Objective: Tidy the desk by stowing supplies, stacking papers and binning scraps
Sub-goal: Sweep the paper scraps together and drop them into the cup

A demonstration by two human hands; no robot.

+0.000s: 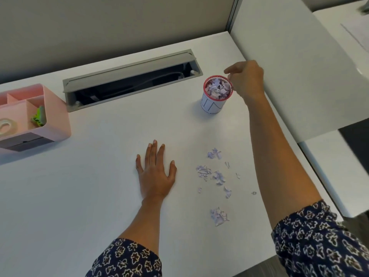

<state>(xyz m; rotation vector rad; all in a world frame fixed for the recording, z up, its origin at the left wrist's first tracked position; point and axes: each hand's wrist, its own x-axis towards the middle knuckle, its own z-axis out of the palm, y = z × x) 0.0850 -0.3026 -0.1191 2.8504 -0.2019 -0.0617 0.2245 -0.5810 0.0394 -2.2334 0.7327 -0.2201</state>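
A small white cup with a red rim (212, 104) stands on the white desk (95, 188), filled with lilac paper scraps (217, 89). My right hand (246, 79) hovers just right of and above the cup's rim, fingers curled loosely; nothing shows between the fingertips. More lilac scraps (216, 175) lie scattered on the desk in several small heaps, with one heap (219, 216) nearer to me. My left hand (154, 172) rests flat on the desk, fingers spread, to the left of the scraps.
A pink desk organiser (55, 118) at the left edge holds a tape roll (6, 125) and green clips (39, 116). An open grey cable hatch (131, 79) runs along the back. A white partition (299, 66) rises on the right.
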